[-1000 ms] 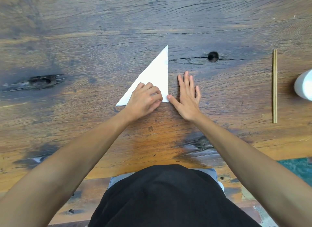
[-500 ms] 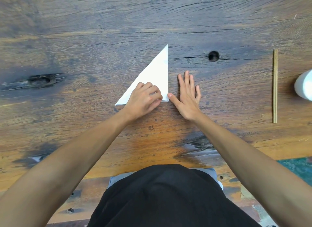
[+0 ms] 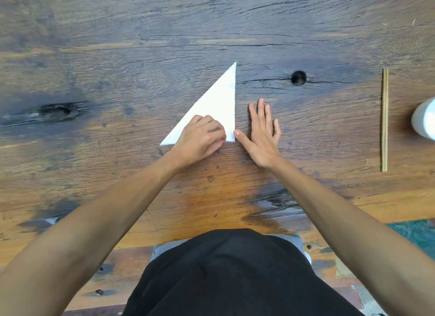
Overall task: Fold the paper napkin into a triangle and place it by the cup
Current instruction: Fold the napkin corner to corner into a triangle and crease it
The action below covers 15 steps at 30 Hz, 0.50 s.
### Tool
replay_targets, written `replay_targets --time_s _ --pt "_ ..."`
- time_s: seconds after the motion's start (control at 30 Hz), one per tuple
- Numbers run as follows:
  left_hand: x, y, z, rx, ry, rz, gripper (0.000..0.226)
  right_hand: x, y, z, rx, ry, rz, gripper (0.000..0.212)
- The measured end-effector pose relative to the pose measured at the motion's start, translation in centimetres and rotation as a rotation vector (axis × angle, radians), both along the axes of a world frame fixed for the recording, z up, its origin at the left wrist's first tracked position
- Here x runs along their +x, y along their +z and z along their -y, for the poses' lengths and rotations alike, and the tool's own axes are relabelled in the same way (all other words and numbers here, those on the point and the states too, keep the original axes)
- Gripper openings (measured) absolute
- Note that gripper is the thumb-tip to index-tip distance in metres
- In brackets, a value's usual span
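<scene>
A white paper napkin (image 3: 217,101) lies flat on the wooden table (image 3: 141,45), folded into a triangle with its tip pointing away from me. My left hand (image 3: 200,139) rests on its near edge with the fingers curled, pressing the paper down. My right hand (image 3: 262,134) lies flat on the wood just right of the napkin, fingers spread, its thumb tip touching the near right corner. A white cup (image 3: 423,119) stands at the right edge of the view, partly cut off.
A pair of wooden chopsticks (image 3: 384,119) lies lengthwise between my right hand and the cup. A dark knot hole (image 3: 298,77) sits beyond my right hand, and a long dark crack (image 3: 58,110) is at the left. The table's near edge is by my body.
</scene>
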<state>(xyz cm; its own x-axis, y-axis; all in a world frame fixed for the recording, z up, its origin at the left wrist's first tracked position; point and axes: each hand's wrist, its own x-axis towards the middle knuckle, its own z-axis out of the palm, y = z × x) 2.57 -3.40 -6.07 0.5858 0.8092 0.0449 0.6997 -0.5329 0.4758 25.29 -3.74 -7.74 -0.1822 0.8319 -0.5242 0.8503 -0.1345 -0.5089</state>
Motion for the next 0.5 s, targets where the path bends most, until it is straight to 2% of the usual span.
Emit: replay_targets --time_s 0.27,0.5 --pt "0.13 -0.01 -0.16 -0.025 -0.015 -0.021 0.005 0.12 0.23 0.07 0.010 0.026 0.007 0.100" --pt "0.21 0.13 -0.19 -0.036 -0.030 -0.035 0.006 0.13 0.31 0.06 0.013 0.036 0.010 0.102"
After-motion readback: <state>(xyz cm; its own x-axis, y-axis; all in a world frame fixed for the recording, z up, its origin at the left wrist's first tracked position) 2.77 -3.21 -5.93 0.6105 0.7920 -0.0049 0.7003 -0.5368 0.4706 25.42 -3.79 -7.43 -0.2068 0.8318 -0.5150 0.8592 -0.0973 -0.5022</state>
